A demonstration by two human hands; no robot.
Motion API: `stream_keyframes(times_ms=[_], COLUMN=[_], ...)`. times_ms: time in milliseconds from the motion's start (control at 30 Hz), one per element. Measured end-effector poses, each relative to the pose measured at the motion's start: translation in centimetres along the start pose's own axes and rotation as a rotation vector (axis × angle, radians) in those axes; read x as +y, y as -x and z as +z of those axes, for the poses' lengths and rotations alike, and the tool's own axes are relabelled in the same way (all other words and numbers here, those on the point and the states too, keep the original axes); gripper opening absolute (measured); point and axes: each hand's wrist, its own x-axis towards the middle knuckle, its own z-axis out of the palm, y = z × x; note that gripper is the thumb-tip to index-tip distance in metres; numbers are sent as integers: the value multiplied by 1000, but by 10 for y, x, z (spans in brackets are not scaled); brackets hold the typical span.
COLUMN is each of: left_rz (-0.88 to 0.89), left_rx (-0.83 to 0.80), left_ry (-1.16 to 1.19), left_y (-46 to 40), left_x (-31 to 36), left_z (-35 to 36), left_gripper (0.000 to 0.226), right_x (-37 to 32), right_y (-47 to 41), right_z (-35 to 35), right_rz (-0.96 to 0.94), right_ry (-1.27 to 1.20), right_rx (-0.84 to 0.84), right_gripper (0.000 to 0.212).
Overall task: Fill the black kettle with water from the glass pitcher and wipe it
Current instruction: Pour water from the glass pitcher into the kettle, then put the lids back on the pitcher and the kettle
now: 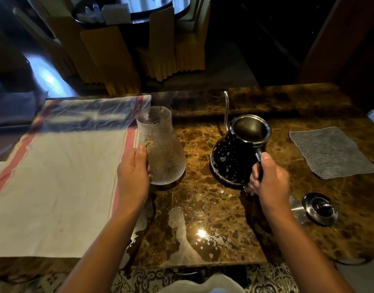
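Here, a person stands at a brown marble counter (203,208). The left hand (132,176) wraps around the side of a textured glass pitcher (162,149), which stands upright on the counter beside a white cloth with red stripes (59,187). The right hand (270,178) is closed around the handle of the black kettle (234,157), which rests on the counter, open at the top. A grey wipe (330,153) lies flat to the right, and the kettle's metal lid (320,208) sits near the right forearm.
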Motion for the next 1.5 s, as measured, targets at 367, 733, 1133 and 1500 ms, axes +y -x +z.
stream_keyframes(times_ms=[367,733,1133,1500], left_rz=[-36,-36,-10,55], left_rx=[29,21,19,-11], left_ry=[114,124,111,98], left_y=[22,33,32,34], left_x=[-15,-24,-28,-29], left_z=[4,10,10,9], left_gripper=[50,55,60,60], right_x=[1,4,17,74], right_y=[2,2,28,70], right_z=[5,6,-38,-84], right_rz=[-7,-43,-211,-116], right_ry=[-3,-27,315,972], right_rx=[73,92,304,138], right_gripper=[56,55,25,65])
